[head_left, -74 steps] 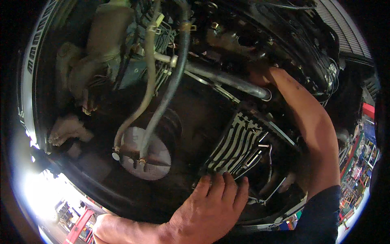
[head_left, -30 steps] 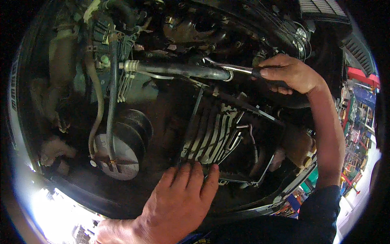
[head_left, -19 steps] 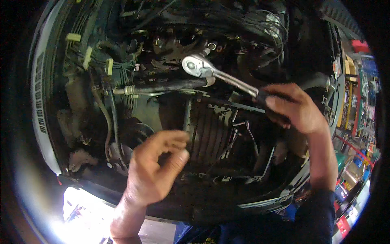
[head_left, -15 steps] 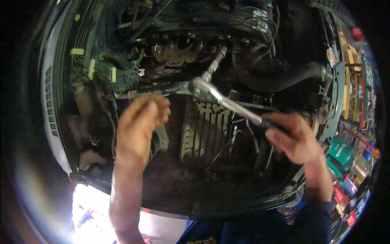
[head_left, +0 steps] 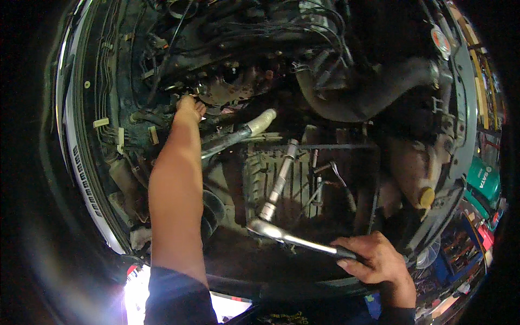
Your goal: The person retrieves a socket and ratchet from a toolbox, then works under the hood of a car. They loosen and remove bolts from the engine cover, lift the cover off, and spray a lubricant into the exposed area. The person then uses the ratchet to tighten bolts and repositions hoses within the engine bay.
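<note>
In my right hand [head_left: 379,257] is the black grip of a ratchet wrench [head_left: 306,243], held low over the front of the engine bay. A silver extension bar [head_left: 279,184] with a socket at its tip stands off the ratchet's head, pointing up and away, clear of any bolt. My left arm stretches deep into the bay, and my left hand [head_left: 190,106] is beside the rusty manifold [head_left: 238,89]. Its visible fingers are curled; their tips and whatever they touch are hidden. A dark tube with a pale end [head_left: 262,122] lies just right of that arm.
A thick black hose [head_left: 363,114] curves across the right side. Below it sits a reservoir with a yellow cap [head_left: 426,197]. Small tools [head_left: 318,189] lie on a ribbed panel [head_left: 262,170]. Cables run along the left edge; a green case [head_left: 481,184] stands outside, right.
My left hand has reached forward to the manifold's left end. My right hand has drawn the ratchet wrench back toward me, its extension lower in the view. The view has shifted too.
</note>
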`<act>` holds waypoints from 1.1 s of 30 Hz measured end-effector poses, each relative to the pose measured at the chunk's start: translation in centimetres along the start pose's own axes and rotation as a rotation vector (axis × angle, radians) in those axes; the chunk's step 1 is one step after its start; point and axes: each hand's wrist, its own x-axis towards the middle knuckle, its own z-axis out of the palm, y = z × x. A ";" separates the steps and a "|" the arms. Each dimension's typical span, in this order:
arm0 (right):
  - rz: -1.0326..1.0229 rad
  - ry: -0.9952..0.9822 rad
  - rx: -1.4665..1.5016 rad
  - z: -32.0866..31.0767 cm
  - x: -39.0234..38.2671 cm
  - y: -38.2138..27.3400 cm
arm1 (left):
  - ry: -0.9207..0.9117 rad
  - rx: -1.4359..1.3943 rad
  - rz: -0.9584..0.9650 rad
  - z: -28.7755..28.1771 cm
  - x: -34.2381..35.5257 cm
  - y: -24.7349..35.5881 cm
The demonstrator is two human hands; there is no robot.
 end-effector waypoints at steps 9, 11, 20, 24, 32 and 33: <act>0.258 -0.003 -0.103 -0.6 0.2 1.3 | -0.057 -0.070 0.000 -0.6 10.0 -0.8; 0.273 0.034 -0.122 -0.2 0.1 2.0 | -0.128 -0.100 -0.116 -0.9 11.9 -1.3; 0.410 0.219 -0.212 0.8 0.7 2.2 | -0.368 0.087 0.054 0.0 21.7 -2.9; 0.679 0.315 -0.340 1.8 -0.1 2.0 | -0.496 0.070 -0.080 -0.4 20.9 -2.9; 0.580 0.382 -0.296 1.9 -1.3 3.0 | -0.450 -0.222 -0.160 0.2 19.2 -2.1; 0.593 0.378 -0.305 1.8 -1.2 2.9 | -0.408 -0.262 -0.149 0.2 19.4 -2.1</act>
